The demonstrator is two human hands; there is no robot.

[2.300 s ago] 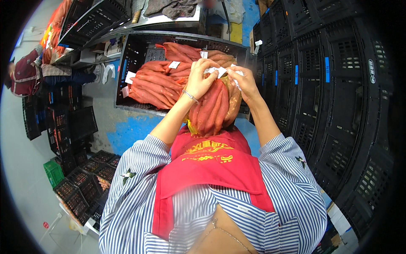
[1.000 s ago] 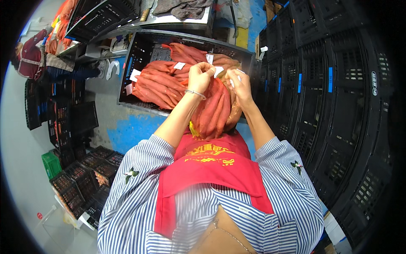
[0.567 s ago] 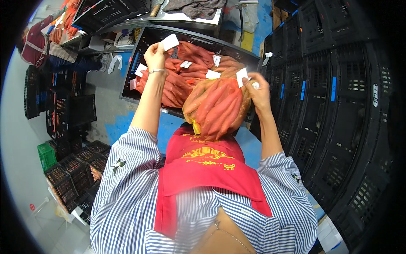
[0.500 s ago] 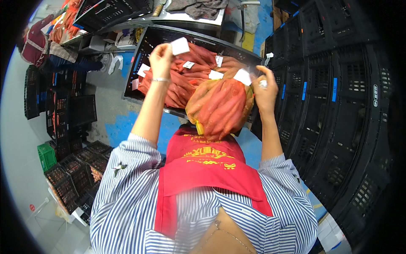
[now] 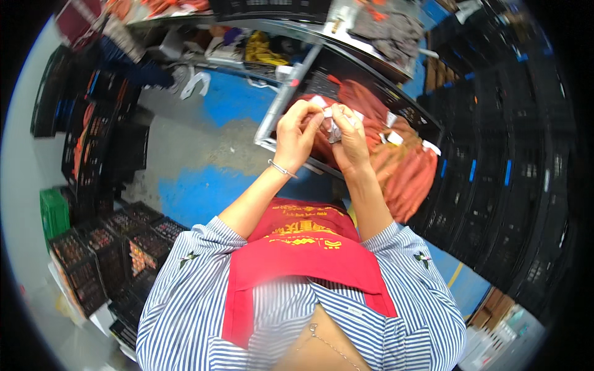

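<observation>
My left hand (image 5: 296, 135) and my right hand (image 5: 352, 143) meet over a black crate (image 5: 267, 127). Fingers of the left pinch a small white label (image 5: 328, 113) between the two hands. A crumpled whitish scrap (image 5: 335, 133), perhaps label backing, is tucked in my curled right fingers. Inside the crate are bags of long reddish-orange roots (image 5: 359, 99), some with white tags (image 5: 394, 138). To the right of my right forearm, a full net bag of the same roots (image 5: 411, 185) rests against the crate's near side, a white label (image 5: 431, 147) at its top.
Stacked black crates (image 5: 495, 191) wall off the right side. More crates (image 5: 99, 253) and a green one (image 5: 54, 210) stand at left. Beyond the crate is a workbench with a grey cloth (image 5: 393, 34) and a yellow bundle (image 5: 263, 49). A person (image 5: 117, 43) is at far left.
My hands, apart before, have come together over the crate. The left has lowered with its label, and the right has left the full bag's label. The view has turned, shifting the crate rightward.
</observation>
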